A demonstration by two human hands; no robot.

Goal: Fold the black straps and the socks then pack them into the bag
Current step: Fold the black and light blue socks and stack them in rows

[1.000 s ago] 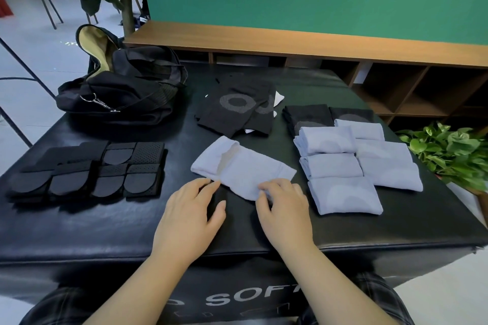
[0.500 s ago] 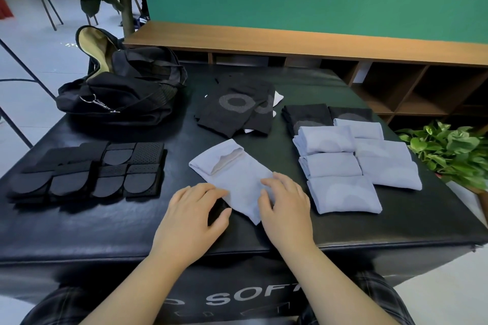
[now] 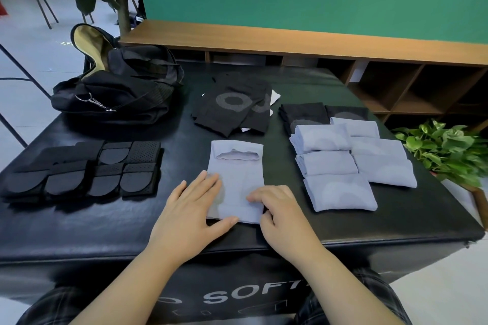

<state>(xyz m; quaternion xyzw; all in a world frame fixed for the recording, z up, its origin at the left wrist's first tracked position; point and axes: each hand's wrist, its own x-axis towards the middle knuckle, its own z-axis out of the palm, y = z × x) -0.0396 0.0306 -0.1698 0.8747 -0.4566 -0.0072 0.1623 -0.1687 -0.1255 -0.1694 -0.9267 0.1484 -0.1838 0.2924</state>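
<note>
Black padded table (image 3: 343, 227). Light blue sock (image 3: 239, 166) flat under the fingers (image 3: 208, 179). Left of them: folded black straps (image 3: 87, 169); bag (image 3: 118, 92) beyond. Past the fingertips: loose black socks (image 3: 235, 108). Right: folded blue socks (image 3: 340, 163), folded black socks (image 3: 303, 113) behind.

Bright, even indoor light; soft shadows under hands; wide-angle bending at edges; slight softness.

Straps (image 3: 84, 171) left, sock (image 3: 236, 166) centre, folded socks (image 3: 343, 161) right, bag (image 3: 118, 92) behind straps.
</note>
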